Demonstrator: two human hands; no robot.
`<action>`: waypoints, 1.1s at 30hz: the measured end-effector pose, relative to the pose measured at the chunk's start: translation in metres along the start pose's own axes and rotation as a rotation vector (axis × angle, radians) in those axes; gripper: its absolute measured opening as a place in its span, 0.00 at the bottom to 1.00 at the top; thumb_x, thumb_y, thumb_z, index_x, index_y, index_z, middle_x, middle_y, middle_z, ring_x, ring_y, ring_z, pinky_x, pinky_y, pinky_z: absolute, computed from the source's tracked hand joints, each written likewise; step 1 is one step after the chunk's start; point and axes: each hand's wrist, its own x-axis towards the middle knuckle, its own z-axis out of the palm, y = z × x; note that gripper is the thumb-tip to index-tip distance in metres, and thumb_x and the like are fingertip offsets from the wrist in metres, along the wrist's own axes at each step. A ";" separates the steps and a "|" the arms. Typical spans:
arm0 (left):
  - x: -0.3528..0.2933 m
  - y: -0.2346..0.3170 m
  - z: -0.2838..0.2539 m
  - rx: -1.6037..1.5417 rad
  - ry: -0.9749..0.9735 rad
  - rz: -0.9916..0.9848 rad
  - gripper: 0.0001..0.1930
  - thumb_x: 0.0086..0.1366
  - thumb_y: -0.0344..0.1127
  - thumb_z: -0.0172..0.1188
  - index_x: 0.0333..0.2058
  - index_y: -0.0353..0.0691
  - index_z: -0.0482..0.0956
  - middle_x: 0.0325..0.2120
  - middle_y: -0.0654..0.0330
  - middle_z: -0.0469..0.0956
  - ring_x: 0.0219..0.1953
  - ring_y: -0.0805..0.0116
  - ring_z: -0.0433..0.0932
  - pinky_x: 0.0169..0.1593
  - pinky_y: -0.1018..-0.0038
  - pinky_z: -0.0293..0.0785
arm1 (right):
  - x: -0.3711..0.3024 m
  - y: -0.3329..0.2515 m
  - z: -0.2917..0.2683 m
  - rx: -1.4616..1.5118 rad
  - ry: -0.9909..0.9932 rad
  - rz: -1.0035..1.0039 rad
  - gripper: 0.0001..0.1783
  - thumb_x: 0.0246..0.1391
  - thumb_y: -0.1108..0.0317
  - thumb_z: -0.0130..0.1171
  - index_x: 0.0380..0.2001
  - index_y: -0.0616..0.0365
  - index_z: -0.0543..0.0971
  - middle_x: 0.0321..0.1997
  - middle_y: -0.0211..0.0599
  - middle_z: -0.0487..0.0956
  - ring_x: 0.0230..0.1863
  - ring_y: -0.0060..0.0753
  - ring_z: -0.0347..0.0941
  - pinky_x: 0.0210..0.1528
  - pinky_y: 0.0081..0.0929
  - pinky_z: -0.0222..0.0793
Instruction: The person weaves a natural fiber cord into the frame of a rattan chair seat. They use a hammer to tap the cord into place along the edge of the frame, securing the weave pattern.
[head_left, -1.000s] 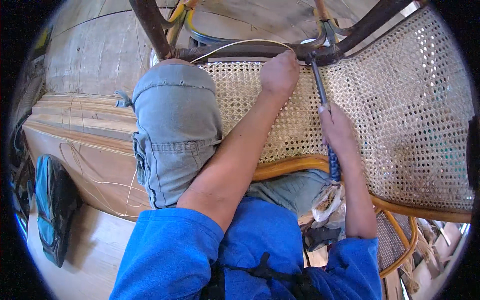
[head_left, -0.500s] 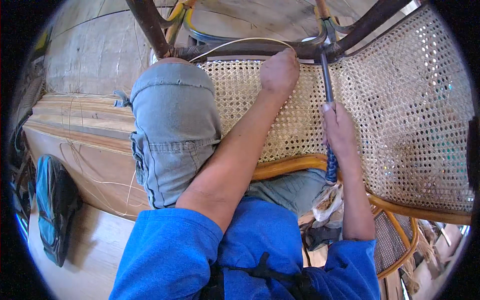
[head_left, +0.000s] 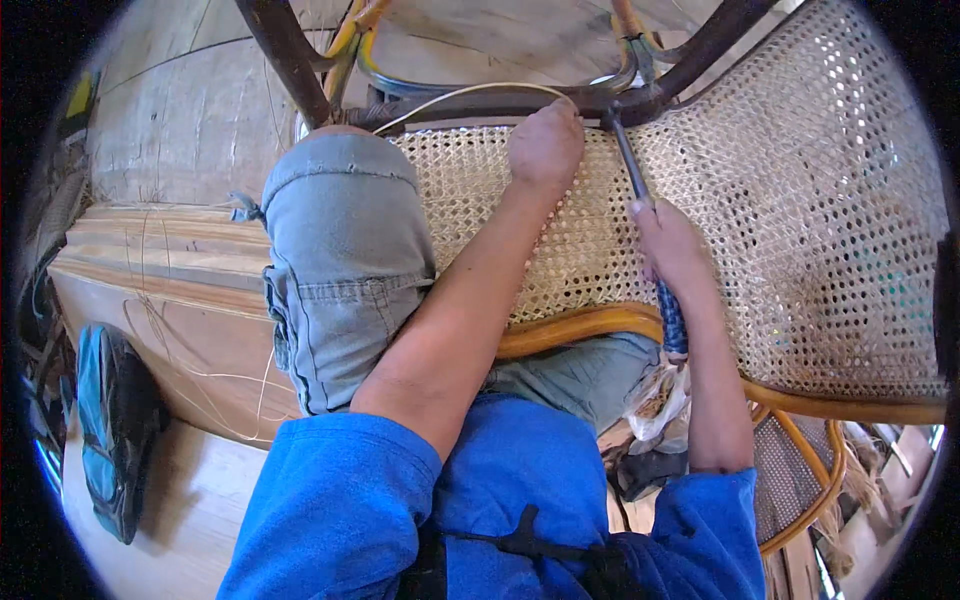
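A woven cane seat panel (head_left: 470, 190) of a rattan chair lies in front of me. At its far edge my left hand (head_left: 546, 148) is closed on a thin pale cane strip (head_left: 470, 91), which arcs leftward along the dark far rail (head_left: 460, 106). The fingertips are turned away, so their exact grip is hidden. My right hand (head_left: 668, 243) is wrapped round the metal shaft of a hammer (head_left: 627, 152) with a blue grip (head_left: 671, 325). The hammer's head end is at the far rail, just right of my left hand.
The chair's woven back (head_left: 820, 220) rises at the right. A curved rattan rail (head_left: 580, 330) crosses near my lap. My knee (head_left: 345, 190) presses by the seat's left side. Stacked boards (head_left: 170, 245), loose strands and a teal-black bag (head_left: 110, 430) lie at the left.
The hammer has tilted, its head end swinging left toward my left hand. My left hand still holds the strip at the rail. The whole view has shifted slightly.
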 end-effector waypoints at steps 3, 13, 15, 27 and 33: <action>0.004 -0.002 0.002 -0.041 0.064 0.046 0.13 0.58 0.41 0.51 0.33 0.38 0.77 0.31 0.44 0.76 0.34 0.44 0.76 0.40 0.54 0.71 | -0.018 0.016 -0.005 0.024 0.080 -0.082 0.16 0.57 0.57 0.50 0.29 0.62 0.70 0.17 0.40 0.70 0.16 0.33 0.68 0.21 0.32 0.65; -0.006 0.008 -0.033 -1.284 -0.282 -0.353 0.12 0.65 0.38 0.48 0.34 0.35 0.75 0.22 0.65 0.72 0.20 0.76 0.68 0.24 0.75 0.68 | -0.148 0.092 0.019 -0.135 0.152 -0.320 0.18 0.41 0.62 0.63 0.36 0.59 0.75 0.30 0.43 0.74 0.35 0.46 0.71 0.38 0.37 0.65; -0.011 0.019 -0.034 -1.509 -0.582 -0.342 0.13 0.66 0.39 0.46 0.38 0.35 0.74 0.27 0.63 0.75 0.23 0.73 0.72 0.27 0.74 0.71 | -0.154 0.102 0.022 -0.238 0.073 -0.314 0.21 0.40 0.64 0.63 0.40 0.60 0.75 0.35 0.44 0.75 0.39 0.48 0.71 0.44 0.37 0.64; -0.039 0.034 -0.018 -2.197 -1.227 -0.435 0.49 0.56 0.74 0.32 0.54 0.28 0.63 0.53 0.41 0.65 0.57 0.43 0.62 0.57 0.51 0.60 | -0.139 0.085 0.021 0.012 0.565 -0.317 0.07 0.50 0.74 0.55 0.34 0.63 0.75 0.34 0.43 0.76 0.36 0.41 0.73 0.42 0.30 0.67; -0.046 0.042 -0.018 -2.080 -1.252 -0.458 0.54 0.52 0.78 0.32 0.56 0.26 0.59 0.54 0.41 0.65 0.57 0.45 0.63 0.57 0.53 0.60 | -0.079 0.024 0.004 0.068 0.645 -0.498 0.11 0.46 0.77 0.57 0.36 0.59 0.76 0.35 0.39 0.75 0.38 0.38 0.71 0.44 0.31 0.66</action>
